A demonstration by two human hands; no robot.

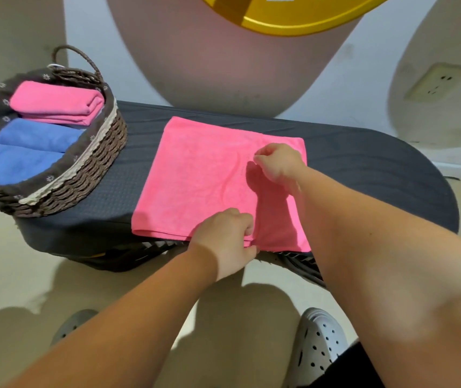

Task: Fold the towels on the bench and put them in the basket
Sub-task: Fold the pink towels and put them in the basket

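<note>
On the bench (363,169), both hands (223,238) (278,163) pinch one pink towel (195,177); basket (98,163) holds three.

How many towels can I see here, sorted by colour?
Pink: 2, the folded pink towel in the basket and the spread pink towel on the bench.
Blue: 2, the farther blue towel and the nearer blue towel, both in the basket.
Total: 4 towels.
</note>
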